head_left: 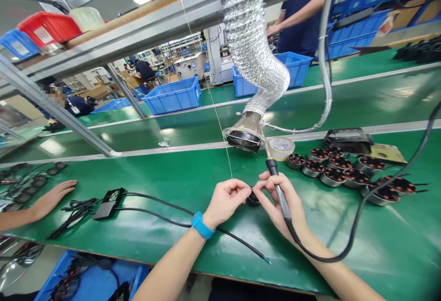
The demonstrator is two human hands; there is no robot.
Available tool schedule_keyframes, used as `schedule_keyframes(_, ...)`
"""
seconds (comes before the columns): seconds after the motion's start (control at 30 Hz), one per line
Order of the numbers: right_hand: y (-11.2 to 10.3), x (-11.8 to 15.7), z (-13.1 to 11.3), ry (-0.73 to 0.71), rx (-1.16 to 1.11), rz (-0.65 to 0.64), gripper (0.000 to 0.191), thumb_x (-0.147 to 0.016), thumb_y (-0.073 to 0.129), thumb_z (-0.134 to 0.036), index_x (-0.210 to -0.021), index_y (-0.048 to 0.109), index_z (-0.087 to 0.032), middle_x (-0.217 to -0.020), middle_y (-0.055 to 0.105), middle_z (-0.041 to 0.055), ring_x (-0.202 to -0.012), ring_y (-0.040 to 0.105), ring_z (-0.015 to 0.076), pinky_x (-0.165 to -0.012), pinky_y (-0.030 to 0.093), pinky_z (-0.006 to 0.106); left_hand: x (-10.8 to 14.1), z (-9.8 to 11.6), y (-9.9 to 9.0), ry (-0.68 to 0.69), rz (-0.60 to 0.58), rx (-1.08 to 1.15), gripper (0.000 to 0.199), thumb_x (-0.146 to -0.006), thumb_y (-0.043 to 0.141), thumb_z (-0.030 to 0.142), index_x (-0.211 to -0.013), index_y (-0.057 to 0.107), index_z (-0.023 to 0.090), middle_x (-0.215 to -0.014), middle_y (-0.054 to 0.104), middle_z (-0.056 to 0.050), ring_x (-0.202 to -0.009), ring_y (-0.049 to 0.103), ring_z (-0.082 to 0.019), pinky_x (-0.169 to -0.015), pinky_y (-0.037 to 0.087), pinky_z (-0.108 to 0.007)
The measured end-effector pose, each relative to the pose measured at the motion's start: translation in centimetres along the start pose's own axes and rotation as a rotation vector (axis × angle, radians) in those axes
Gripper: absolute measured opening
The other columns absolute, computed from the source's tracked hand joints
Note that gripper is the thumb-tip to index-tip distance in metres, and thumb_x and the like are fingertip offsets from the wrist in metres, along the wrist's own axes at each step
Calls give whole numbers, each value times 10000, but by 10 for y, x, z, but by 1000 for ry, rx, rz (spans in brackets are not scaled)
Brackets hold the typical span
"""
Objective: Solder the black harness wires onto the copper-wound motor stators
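Note:
My left hand [225, 200], with a blue band on its wrist, is closed in a pinch at a small dark round part [253, 198] on the green table. What its fingertips hold is too small to name. My right hand [284, 200] meets it there and holds a black soldering iron [281, 197], its tip pointing up and away. A solder wire [223, 142] hangs down just behind the fingertips. Under my left forearm passes a black cable [241, 241] with coloured wire ends, leading from a black box [108, 204] at the left.
Several motor stators [333, 177] stand at the right. A fume hood [244, 133] on a silver duct hangs beside a round tin [280, 147]. Another person's hand [55, 198] rests at the far left. A blue bin [99, 278] sits below the table edge.

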State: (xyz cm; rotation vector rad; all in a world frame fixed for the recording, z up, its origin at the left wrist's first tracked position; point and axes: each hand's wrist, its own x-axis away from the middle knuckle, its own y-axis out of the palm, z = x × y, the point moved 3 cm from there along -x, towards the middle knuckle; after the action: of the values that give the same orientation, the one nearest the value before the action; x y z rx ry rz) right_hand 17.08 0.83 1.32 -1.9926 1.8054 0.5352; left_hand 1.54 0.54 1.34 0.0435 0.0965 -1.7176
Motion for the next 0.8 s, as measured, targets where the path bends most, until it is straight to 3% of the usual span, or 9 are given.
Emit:
schedule_keyframes(0.17,11,6,-7,-56,38,76,191,-912,622,-157,-917,447,-234,-1067,480,27,-831,613,124,-803,514,312,-2,0,-1,-44,111,147,227,-765,743,333,-753,670,118,-658,600,-6,-592,498,-89,-595,406,-219)
schedule_keyframes(0.33,15,8,-16,-232,293,-21,169,-904,606,-110,-945,502,-236,-1096,553,78,-1085,589,231,-870,505,387,-2,-1,-5,-51,157,125,149,-749,701,258,-696,668,123,-654,606,-8,-625,489,-98,-632,400,-228)
schedule_keyframes(0.47,11,2,-19,-266,326,26,203,-892,645,-112,-969,505,-238,-1199,541,97,-1002,630,211,-878,529,411,2,-5,-1,-39,65,-8,107,-742,667,221,-714,668,118,-673,617,-16,-634,490,-111,-628,393,-239)
schedule_keyframes(0.63,10,2,-19,-286,311,-12,211,-917,595,-78,-974,498,-257,-951,618,48,-1124,575,242,-934,502,436,6,-2,5,-12,-27,-102,178,-787,653,264,-686,626,120,-648,556,5,-625,452,-101,-612,367,-233)
schedule_keyframes(0.8,3,4,-14,-199,280,-32,171,-924,613,-119,-973,510,-246,-978,589,51,-1102,596,229,-913,508,392,4,10,-8,-11,-89,-214,238,-852,646,337,-774,677,114,-723,608,-14,-655,460,-104,-621,360,-233)
